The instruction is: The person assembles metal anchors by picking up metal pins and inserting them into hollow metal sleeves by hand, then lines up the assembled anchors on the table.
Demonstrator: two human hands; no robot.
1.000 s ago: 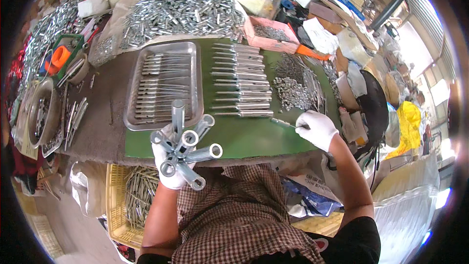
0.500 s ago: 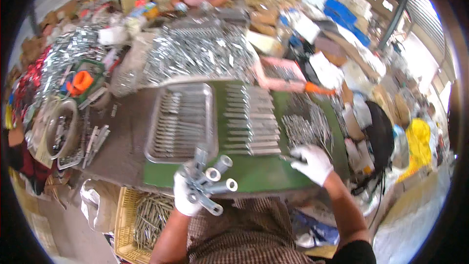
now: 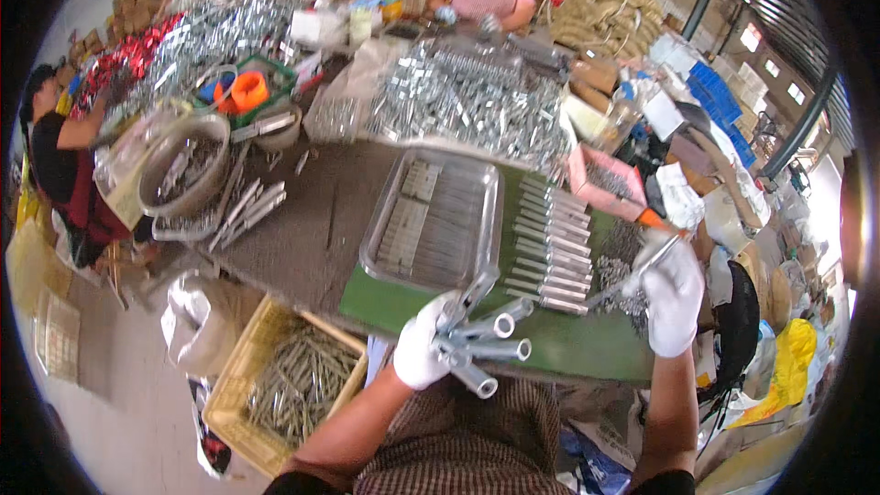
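My left hand (image 3: 420, 348), in a white glove, grips a fanned bundle of several metal tubes (image 3: 486, 335) above the near edge of the green mat (image 3: 587, 348). My right hand (image 3: 672, 298), also gloved, holds a thin metal rod (image 3: 632, 273) that slants over the mat's right side. A row of finished metal sleeves (image 3: 553, 243) lies on the mat between my hands. Next to them, a clear plastic tray (image 3: 435, 220) holds more flat metal parts. A heap of small nuts or washers (image 3: 616, 268) sits by my right hand.
A big pile of shiny metal parts (image 3: 472, 96) fills the far table. A pink box (image 3: 605, 185) stands right of the tray, a metal bowl (image 3: 188, 165) at left. A yellow crate (image 3: 289, 380) of rods sits on the floor. Two other people work at far left and far back.
The view has tilted up and shifted, so the far table and the people show. My right hand has lifted the rod off the mat. My left hand keeps the tube bundle.
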